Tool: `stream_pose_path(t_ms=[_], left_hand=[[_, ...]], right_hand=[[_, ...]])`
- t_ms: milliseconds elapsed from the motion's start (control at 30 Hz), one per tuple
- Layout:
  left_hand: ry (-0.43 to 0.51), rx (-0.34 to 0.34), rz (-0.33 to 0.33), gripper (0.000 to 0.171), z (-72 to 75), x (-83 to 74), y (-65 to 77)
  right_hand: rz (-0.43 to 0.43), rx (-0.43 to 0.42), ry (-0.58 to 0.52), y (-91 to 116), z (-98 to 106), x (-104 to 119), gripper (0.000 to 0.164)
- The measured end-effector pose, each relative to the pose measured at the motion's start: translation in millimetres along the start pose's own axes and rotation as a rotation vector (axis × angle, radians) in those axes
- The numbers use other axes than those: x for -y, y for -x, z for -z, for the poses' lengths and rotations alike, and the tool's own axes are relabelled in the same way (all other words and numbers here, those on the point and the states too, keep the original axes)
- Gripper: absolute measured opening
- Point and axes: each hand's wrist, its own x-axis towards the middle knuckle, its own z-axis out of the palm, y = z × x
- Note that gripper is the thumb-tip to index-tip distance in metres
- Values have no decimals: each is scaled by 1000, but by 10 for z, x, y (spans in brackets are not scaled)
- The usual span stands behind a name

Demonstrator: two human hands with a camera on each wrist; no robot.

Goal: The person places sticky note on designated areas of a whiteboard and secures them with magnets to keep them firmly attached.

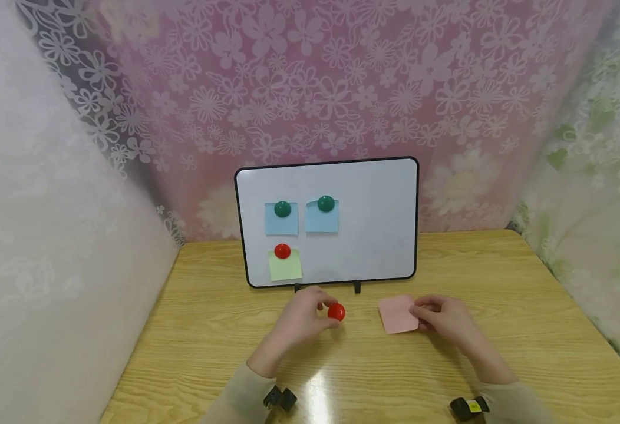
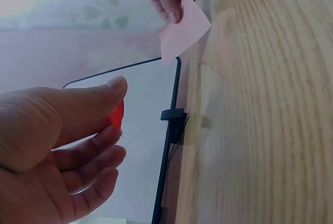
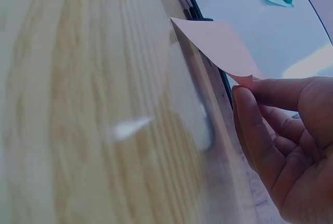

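Between thumb and fingertips my left hand (image 1: 303,317) pinches a round red magnet (image 1: 336,312), in front of the whiteboard's lower edge. In the left wrist view the magnet (image 2: 117,115) shows edge-on, partly hidden by the thumb. My right hand (image 1: 446,318) pinches a pink sticky note (image 1: 396,314) by its right edge; the right wrist view shows the note (image 3: 221,47) curving away from the fingertips above the table. Behind both hands stands the black-framed whiteboard (image 1: 370,218). Held to it are two blue notes under green magnets and a pale green note (image 1: 286,268) under a red magnet (image 1: 282,251).
Small black feet (image 1: 357,287) support the board on the wooden table (image 1: 209,330). A pink floral curtain (image 1: 310,88) hangs behind it, with pale walls at both sides. Black straps (image 1: 280,399) sit at both sleeves.
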Motion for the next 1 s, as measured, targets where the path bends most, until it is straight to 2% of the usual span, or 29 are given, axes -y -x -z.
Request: stream_pose_path(t_ms=[400, 633, 1000], left_hand=[[-22, -70, 4, 36, 60, -28, -10], [-22, -103, -7, 34, 87, -41, -8], [-30, -147, 20, 33, 88, 18, -35]], right_hand=[[72, 20, -55, -112, -222, 153, 40], [59, 27, -109, -212, -386, 215, 37], [78, 37, -206, -355, -585, 348, 35]])
